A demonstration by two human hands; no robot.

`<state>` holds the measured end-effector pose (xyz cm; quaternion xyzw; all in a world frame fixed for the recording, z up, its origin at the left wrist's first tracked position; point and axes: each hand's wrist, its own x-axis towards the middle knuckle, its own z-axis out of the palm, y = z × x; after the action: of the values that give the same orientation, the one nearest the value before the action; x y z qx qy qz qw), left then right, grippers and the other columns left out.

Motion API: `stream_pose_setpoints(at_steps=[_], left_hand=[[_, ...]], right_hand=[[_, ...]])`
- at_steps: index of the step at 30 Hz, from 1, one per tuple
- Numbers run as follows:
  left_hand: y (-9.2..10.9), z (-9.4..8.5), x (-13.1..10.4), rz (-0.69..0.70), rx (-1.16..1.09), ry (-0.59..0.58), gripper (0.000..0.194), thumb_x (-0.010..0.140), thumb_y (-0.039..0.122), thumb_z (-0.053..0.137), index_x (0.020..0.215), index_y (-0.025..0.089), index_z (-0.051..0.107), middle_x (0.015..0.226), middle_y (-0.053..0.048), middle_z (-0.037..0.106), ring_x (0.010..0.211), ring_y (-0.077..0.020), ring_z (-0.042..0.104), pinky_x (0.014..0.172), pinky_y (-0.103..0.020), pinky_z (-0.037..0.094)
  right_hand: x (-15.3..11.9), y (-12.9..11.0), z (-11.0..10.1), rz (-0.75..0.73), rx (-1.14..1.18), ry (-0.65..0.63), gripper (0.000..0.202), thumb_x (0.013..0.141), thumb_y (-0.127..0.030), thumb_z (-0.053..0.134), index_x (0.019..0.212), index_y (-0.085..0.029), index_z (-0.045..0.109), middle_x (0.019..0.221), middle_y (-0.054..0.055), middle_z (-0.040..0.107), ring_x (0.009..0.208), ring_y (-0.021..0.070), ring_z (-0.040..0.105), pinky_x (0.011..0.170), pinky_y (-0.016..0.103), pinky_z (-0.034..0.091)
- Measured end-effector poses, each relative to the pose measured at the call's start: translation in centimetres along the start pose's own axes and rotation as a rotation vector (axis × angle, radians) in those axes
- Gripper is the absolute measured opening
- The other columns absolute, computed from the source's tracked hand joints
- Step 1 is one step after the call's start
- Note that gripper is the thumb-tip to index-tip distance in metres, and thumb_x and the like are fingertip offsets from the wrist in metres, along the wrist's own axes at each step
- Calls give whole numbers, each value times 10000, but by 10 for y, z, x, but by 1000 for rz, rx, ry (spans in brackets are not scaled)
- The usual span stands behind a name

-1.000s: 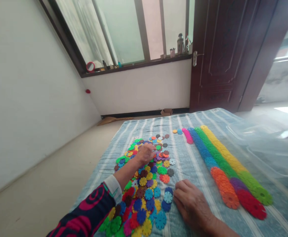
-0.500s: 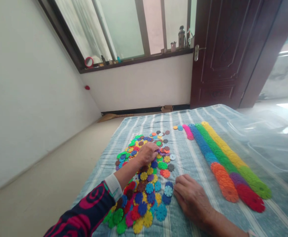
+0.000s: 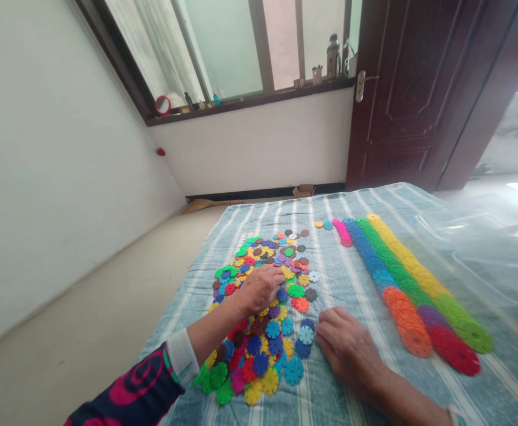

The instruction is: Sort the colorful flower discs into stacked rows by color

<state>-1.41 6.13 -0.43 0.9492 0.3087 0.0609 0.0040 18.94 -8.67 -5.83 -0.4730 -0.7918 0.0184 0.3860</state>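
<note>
A loose, mixed heap of colourful notched plastic discs point(image 3: 253, 345) lies on the striped cloth. My left hand point(image 3: 261, 288) reaches into the middle of it, fingers together and pointing right, tips touching discs near a yellow one. Whether a disc is pinched there is hidden. To the right of the heap, my right hand point(image 3: 347, 343) rests on the cloth with its fingers curled closed; their inner side is out of sight. Further right run overlapping rows of discs sorted by colour: a blue-to-orange row point(image 3: 365, 254), a green-to-red row point(image 3: 396, 269) and a yellow-to-lime row point(image 3: 412, 260).
A short pink row point(image 3: 342, 232) and single blue point(image 3: 327, 225) and yellow discs point(image 3: 319, 225) lie at the far ends. A clear plastic container point(image 3: 485, 260) stands at the right. The striped cloth point(image 3: 321, 408) covers the surface. Behind are a windowsill point(image 3: 259, 100) and a dark red door point(image 3: 401, 106).
My left hand has drawn slightly back toward me across the heap, uncovering purple discs beyond its fingertips. My right hand has hardly moved. The whole view has shifted a little.
</note>
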Motion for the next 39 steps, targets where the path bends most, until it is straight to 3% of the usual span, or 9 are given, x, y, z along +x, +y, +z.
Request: stream_pose_setpoints(at_steps=[6, 11, 17, 19, 24, 28, 32, 35, 39], left_hand=[[6, -1, -35, -40, -39, 27, 277, 826, 140, 553, 1083, 190, 644, 1205, -85, 641, 1140, -231, 563, 1021, -406, 438], [14, 3, -61, -59, -70, 28, 429, 820, 116, 541, 1240, 199, 549, 1393, -104, 518, 1254, -218, 509, 1057, -395, 434], [32, -10, -89, -112, -51, 90, 555, 817, 109, 540, 1357, 170, 426, 1462, -138, 429, 1344, -231, 416, 1084, -395, 415], [38, -10, -99, -126, -21, 113, 525, 819, 145, 569, 1330, 167, 453, 1433, -146, 462, 1314, -247, 452, 1064, -409, 436], [53, 3, -116, -44, -5, 162, 216, 868, 161, 506, 1056, 197, 606, 1231, -87, 628, 1148, -208, 578, 974, -373, 491], [62, 1, -119, 11, -27, 165, 184, 901, 174, 450, 967, 198, 620, 1091, -65, 681, 1036, -191, 616, 920, -357, 498], [63, -9, -114, -87, -48, 78, 165, 867, 161, 490, 947, 203, 628, 1046, -57, 689, 1010, -197, 620, 926, -363, 497], [53, -7, -106, -118, -41, 49, 219, 836, 146, 515, 1018, 193, 626, 1167, -82, 657, 1109, -212, 593, 983, -372, 481], [25, -3, -85, -122, -67, 3, 281, 835, 117, 500, 1089, 161, 612, 1268, -111, 614, 1190, -204, 559, 1038, -349, 451]], right_hand=[[-1, 0, -2, 4, -9, -26, 263, 933, -141, 438, 691, -188, 530, 747, 35, 553, 758, 172, 487, 676, 293, 374], [-2, 0, -3, -17, -19, -24, 267, 934, -144, 436, 688, -188, 530, 748, 36, 558, 750, 175, 487, 671, 299, 375], [-3, 1, -4, -1, -19, -43, 253, 937, -160, 443, 709, -193, 546, 769, 38, 572, 771, 180, 499, 690, 301, 389], [-3, 1, -5, -3, -24, -56, 255, 940, -167, 441, 711, -193, 550, 772, 39, 572, 778, 181, 503, 693, 301, 392], [-4, 3, -5, -15, -39, -61, 269, 944, -173, 435, 706, -191, 559, 779, 41, 580, 773, 175, 508, 686, 297, 395], [-4, 3, -6, -19, -45, -63, 275, 945, -178, 433, 707, -194, 570, 776, 42, 583, 776, 170, 515, 690, 295, 404], [-5, 2, -7, -18, -39, -72, 267, 944, -173, 432, 724, -193, 583, 786, 44, 587, 787, 172, 523, 697, 297, 412], [-5, 2, -8, -19, -41, -67, 269, 944, -175, 431, 726, -196, 587, 778, 43, 590, 783, 172, 527, 696, 295, 415], [-6, 2, -8, -14, -33, -67, 270, 945, -173, 431, 728, -197, 589, 780, 42, 592, 784, 172, 527, 698, 294, 413]])
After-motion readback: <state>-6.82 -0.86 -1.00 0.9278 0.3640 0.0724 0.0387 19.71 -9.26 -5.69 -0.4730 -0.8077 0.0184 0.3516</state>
